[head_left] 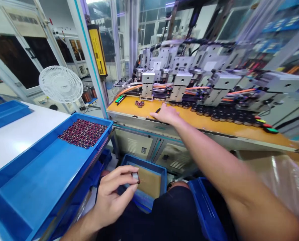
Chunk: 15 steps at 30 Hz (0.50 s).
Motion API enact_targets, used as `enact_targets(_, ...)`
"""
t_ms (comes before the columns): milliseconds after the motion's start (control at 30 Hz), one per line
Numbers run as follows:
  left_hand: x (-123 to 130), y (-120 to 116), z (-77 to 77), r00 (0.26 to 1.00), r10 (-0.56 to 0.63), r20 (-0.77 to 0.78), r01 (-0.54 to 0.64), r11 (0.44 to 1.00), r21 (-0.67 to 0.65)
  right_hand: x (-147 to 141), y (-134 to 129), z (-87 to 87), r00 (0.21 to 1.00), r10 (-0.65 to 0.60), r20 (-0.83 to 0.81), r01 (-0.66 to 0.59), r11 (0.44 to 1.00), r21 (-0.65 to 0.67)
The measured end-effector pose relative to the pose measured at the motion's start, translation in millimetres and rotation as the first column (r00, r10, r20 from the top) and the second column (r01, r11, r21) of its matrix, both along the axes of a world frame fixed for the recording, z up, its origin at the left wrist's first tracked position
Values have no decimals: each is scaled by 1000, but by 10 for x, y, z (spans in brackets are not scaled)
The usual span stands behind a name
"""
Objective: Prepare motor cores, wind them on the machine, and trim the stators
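Left grip [112, 195] pinches a small part [135, 176]; right grip [167, 114], over the orange surface [129, 107]: contents unclear. Judged mid-handling; your left pinch needs steadiness.

The grey metal clamp machine [277, 82] on the far right is blurring, the outstretched right hand [166, 114] is blurring and covering part of the orange tabletop [197, 122], and the long blue plastic tray [42, 170] is running past the left edge.

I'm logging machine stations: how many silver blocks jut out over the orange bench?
4, in a row: leftmost block, second block, third block, rightmost block. Some may be hidden behind.
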State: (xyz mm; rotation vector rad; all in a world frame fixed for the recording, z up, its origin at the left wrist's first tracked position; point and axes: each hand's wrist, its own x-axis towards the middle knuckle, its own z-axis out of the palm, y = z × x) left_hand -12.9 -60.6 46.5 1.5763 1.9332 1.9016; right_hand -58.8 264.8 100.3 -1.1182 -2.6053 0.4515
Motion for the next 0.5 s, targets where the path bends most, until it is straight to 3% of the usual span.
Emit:
enact_targets(167,-34,-59,-4,994,96,54,-96,995,7,408,225,-3,957,285,63,-287,958,30)
enact_targets(300,-32,-27,-19,986,110,126,-113,993,16,898,235,-116,943,332,4,-329,935,134)
enact_targets(367,-29,-14,-28,983,86,159,-91,996,24,1177,72,-297,937,346,-42,-335,928,164)
enact_targets(433,-30,-11,-39,982,67,175,-72,997,25,1482,-210,-572,922,373,-101,-362,925,113)
enact_targets(467,-31,-12,-44,983,62,173,-66,998,23,1641,-388,-733,905,400,-146,-398,916,43)
enact_targets(500,-32,-13,-47,984,58,167,-62,998,19,1800,-584,-896,863,406,-301,-471,862,-188)
